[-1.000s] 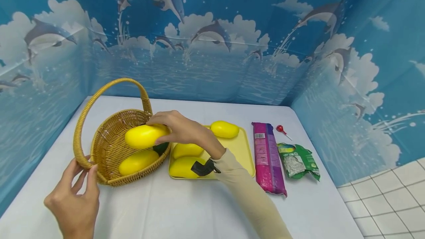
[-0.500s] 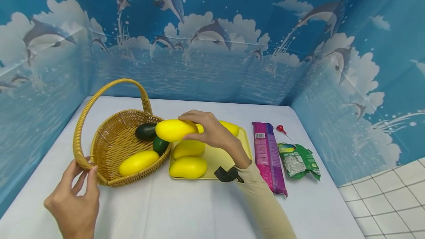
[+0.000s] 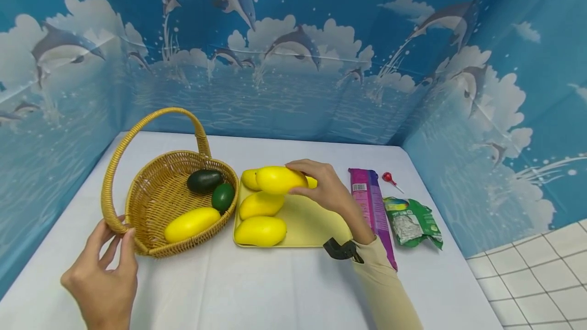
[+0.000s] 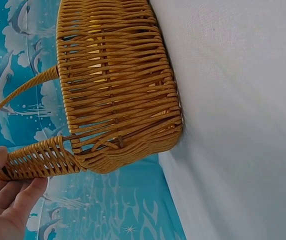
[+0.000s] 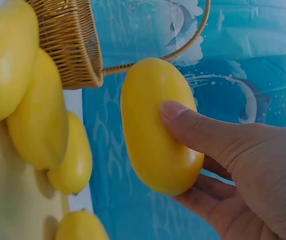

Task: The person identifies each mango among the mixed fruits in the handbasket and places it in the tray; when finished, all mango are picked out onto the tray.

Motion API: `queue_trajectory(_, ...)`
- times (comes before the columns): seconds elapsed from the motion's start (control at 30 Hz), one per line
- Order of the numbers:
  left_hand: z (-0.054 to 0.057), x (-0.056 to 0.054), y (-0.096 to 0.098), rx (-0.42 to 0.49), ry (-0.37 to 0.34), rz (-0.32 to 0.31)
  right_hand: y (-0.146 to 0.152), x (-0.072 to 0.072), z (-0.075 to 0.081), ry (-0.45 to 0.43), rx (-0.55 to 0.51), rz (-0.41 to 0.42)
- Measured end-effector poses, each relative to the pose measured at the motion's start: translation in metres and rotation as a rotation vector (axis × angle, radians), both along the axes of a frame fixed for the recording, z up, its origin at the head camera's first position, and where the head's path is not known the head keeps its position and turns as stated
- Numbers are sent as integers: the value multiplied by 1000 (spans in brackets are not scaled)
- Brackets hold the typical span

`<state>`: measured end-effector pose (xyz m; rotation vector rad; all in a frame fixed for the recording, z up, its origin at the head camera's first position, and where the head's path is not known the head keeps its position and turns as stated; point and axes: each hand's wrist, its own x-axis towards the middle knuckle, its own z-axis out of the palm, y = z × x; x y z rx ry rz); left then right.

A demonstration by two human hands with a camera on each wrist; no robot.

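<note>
My right hand [image 3: 326, 187] holds a yellow mango [image 3: 278, 180] between thumb and fingers, raised over the pale yellow tray [image 3: 316, 225]. In the right wrist view the thumb presses on the side of this mango [image 5: 158, 130]. Several other mangoes lie in the tray, including a front one [image 3: 260, 231]; one at the back is partly hidden by the right hand. With thumb and fingers, my left hand [image 3: 103, 274] grips the handle base of the wicker basket [image 3: 147, 208]. Inside the basket are a mango [image 3: 192, 224] and two dark green avocado-like fruits [image 3: 204, 181].
Right of the tray lies a long purple-pink packet [image 3: 370, 213], partly behind the right forearm. Beyond it are a red lollipop [image 3: 387, 177] and a green bag [image 3: 412, 223]. Dolphin-printed cloth [image 3: 284, 95] walls the white table at the back and sides.
My right hand has carried the mango rightward, from over the basket to over the tray. The avocado-like fruits in the basket are now uncovered. The left hand stays on the handle.
</note>
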<state>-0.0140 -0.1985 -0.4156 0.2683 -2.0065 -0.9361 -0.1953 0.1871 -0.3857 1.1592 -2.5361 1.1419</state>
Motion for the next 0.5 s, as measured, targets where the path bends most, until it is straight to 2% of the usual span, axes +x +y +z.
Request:
queue_trajectory(0.33, -1, -1, 1, 4, -4, -8, 47, 14, -39, -48, 3, -145)
queue_trajectory(0.5, -1, 0, 0, 6, -2, 8, 62, 15, -55, -28, 40, -180)
